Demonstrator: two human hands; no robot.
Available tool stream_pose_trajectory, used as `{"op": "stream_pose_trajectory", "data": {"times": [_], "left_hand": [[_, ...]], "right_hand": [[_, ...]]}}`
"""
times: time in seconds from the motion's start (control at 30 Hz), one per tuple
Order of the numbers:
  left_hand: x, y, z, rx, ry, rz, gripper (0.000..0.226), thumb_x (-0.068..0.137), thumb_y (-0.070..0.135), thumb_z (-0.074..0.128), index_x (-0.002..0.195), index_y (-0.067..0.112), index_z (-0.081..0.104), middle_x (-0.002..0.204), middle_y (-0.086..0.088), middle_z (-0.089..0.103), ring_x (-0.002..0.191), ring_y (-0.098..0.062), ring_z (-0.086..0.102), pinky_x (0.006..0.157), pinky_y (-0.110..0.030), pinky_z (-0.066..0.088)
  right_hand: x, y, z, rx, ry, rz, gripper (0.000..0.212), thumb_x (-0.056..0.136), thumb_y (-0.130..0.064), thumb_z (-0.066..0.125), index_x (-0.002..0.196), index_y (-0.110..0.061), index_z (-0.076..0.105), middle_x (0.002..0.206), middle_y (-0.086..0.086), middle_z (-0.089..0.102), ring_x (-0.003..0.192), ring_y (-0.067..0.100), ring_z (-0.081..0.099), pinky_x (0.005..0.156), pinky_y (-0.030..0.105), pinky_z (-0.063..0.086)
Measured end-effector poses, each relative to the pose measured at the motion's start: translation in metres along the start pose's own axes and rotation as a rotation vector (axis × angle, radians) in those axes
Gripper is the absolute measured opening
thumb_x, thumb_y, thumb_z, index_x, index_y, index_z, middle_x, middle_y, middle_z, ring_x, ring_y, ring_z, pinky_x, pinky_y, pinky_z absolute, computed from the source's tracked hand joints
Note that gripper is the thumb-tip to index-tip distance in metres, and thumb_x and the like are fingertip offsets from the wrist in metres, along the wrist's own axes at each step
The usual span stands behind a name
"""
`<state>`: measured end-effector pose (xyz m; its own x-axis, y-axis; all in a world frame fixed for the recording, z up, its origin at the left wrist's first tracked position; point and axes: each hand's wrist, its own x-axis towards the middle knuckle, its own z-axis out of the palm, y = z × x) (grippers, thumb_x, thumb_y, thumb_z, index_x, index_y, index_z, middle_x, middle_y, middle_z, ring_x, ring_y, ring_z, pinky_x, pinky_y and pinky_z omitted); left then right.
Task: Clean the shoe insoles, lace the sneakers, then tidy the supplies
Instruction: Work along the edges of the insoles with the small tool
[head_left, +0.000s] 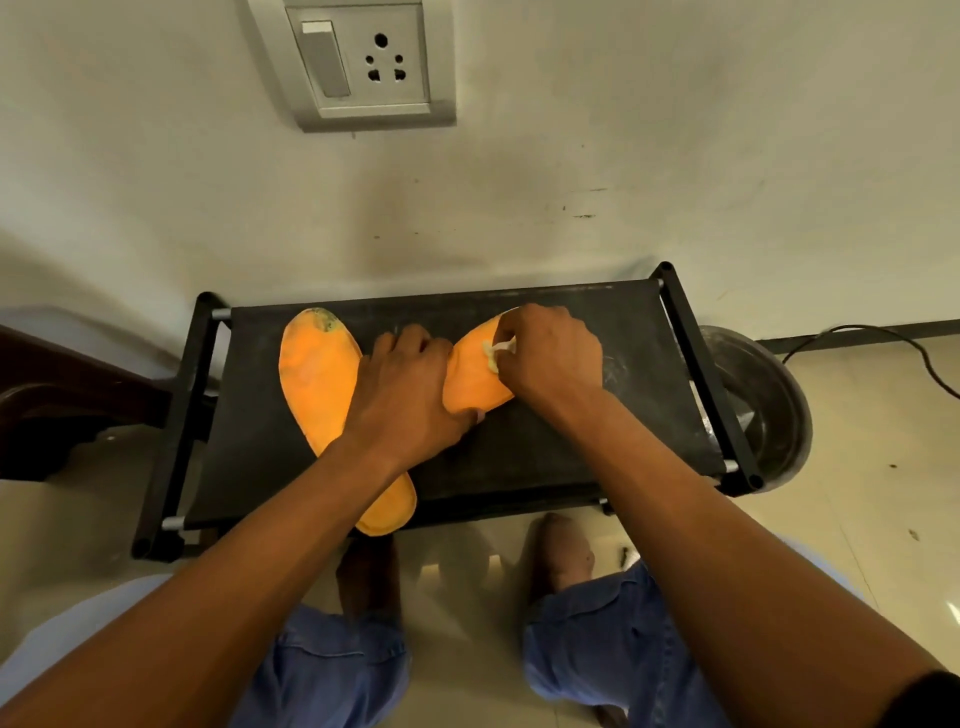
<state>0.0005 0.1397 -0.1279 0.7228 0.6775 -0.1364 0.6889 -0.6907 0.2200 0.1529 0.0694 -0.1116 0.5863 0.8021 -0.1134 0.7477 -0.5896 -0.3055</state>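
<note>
**Insole wipe on the black rack**

Landmark: the black fabric-topped rack (597, 415), standing against the wall and serving as the worktop.

- Two orange insoles lie on the rack top. Left insole (317, 374) lies lengthwise on the rack's left half, heel end overhanging the near edge, with a dark grimy patch at the toe by the far edge.
- Right insole (470, 376) sits near rack centre, angled, toe pointing to the far right. It's mostly covered by both hands.
- Left hand (410, 389) is pressed down on the heel end of the right insole, fingers curled over its edge, pinning it to the rack top. The forearm crosses over the left insole.
- Right hand (550, 358) has fingers curled, pinching a small pale wad of cloth or tissue (493, 353) against the right insole's upper face. Can't tell which material.
- A round metal basin (769, 395) is on the floor just right of the rack, partly behind its frame.
- A black cable (883, 338) runs on the floor beyond the basin.
- A switch-and-socket plate (358, 62) is on the wall above the rack.
- The person's bare feet and blue jeans are just in front of the rack.
</note>
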Motion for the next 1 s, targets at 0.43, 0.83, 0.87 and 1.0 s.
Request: {"op": "stream_pose_trajectory", "data": {"times": [0.43, 0.83, 0.87, 1.0], "left_hand": [[-0.001, -0.002, 0.0, -0.154, -0.043, -0.003, 0.079, 0.069, 0.063, 0.08, 0.134, 0.023, 0.061, 0.13, -0.004, 0.052, 0.113, -0.028, 0.052, 0.095, -0.043, 0.047], [0.003, -0.001, 0.003, -0.133, -0.029, -0.021, 0.061, 0.069, 0.059, 0.081, 0.118, 0.024, 0.067, 0.121, -0.002, 0.053, 0.105, -0.028, 0.056, 0.089, -0.041, 0.05], [0.003, -0.001, 0.004, -0.132, -0.028, -0.017, 0.059, 0.07, 0.058, 0.08, 0.116, 0.024, 0.067, 0.12, -0.002, 0.053, 0.104, -0.027, 0.056, 0.089, -0.041, 0.05], [0.004, -0.005, 0.006, -0.147, -0.037, -0.014, 0.076, 0.067, 0.064, 0.08, 0.13, 0.024, 0.063, 0.13, -0.002, 0.052, 0.112, -0.027, 0.053, 0.096, -0.042, 0.047]], "right_hand": [[-0.004, -0.003, 0.006, -0.121, 0.042, 0.025, 0.023, 0.087, -0.017, 0.063, 0.106, -0.026, 0.071, 0.101, 0.002, 0.07, 0.088, 0.027, 0.069, 0.065, 0.029, 0.043], [-0.014, -0.023, 0.026, 0.003, -0.067, -0.189, 0.014, 0.09, -0.023, 0.066, 0.1, -0.026, 0.077, 0.092, 0.0, 0.073, 0.081, 0.02, 0.068, 0.064, 0.032, 0.056], [-0.015, -0.023, 0.026, -0.034, -0.041, -0.206, 0.013, 0.091, -0.025, 0.067, 0.101, -0.026, 0.075, 0.093, -0.001, 0.072, 0.081, 0.02, 0.067, 0.06, 0.03, 0.052], [-0.005, -0.011, 0.015, -0.118, 0.04, -0.046, 0.016, 0.092, -0.022, 0.063, 0.103, -0.027, 0.074, 0.097, 0.0, 0.071, 0.085, 0.023, 0.069, 0.063, 0.029, 0.043]]}}
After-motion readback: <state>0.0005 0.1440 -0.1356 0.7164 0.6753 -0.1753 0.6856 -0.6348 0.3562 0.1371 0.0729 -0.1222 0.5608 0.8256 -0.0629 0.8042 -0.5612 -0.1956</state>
